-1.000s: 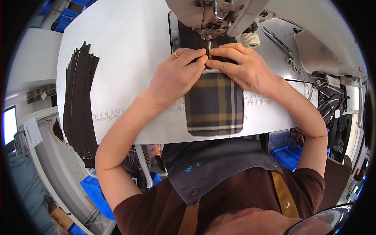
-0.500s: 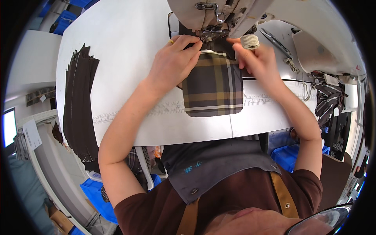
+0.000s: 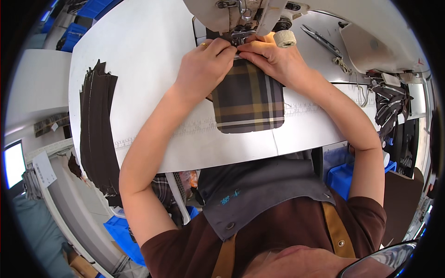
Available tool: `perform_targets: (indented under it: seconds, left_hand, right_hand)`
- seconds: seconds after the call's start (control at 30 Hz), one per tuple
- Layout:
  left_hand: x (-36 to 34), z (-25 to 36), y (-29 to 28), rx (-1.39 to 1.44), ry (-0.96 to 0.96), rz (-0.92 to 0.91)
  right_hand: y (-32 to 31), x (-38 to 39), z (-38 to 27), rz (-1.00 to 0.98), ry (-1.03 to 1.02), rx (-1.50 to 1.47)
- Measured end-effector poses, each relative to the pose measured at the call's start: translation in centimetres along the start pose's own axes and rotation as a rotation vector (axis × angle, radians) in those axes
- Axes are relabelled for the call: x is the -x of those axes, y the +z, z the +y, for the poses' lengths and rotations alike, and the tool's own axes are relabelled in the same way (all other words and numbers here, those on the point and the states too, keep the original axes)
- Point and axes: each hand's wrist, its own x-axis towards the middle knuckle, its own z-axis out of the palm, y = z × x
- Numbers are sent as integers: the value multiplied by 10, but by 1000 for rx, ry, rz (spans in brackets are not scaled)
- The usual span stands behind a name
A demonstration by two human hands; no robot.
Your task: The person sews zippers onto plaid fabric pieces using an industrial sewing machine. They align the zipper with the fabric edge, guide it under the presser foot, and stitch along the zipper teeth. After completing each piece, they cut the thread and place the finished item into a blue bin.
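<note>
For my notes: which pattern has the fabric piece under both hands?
The fabric piece is plaid: dark grey-brown with tan and pale stripes, clearest in the head view.

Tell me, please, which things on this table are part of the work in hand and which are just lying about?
In use: plaid fabric piece, sewing machine, left hand, right hand.
Lying about: stack of dark strips, scissors, thread spool, blue bins.

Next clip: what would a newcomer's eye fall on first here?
First the plaid fabric piece, brown with tan and pale stripes, lying on the white table near the top centre. The left hand and right hand pinch its far edge together right under the head of the sewing machine. Next, a stack of dark fabric strips at the table's left edge, and scissors to the machine's right.
</note>
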Motion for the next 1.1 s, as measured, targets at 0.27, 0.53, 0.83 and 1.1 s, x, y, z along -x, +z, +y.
perform_targets:
  seconds: [0.27,0.53,0.83,1.1]
  left_hand:
    - [-6,-10,6,281,-78,128]
    - [-11,-4,-3,565,-431,-2]
    - [-18,-30,-11,746,-320,-167]
    - [-11,-8,-6,533,-308,-9]
  right_hand:
    - [16,-4,-11,49,221,38]
    - [-30,3,-18,-163,276,-384]
    - [16,2,-54,-62,-5,-65]
    - [-20,26,-22,-94,-40,-480]
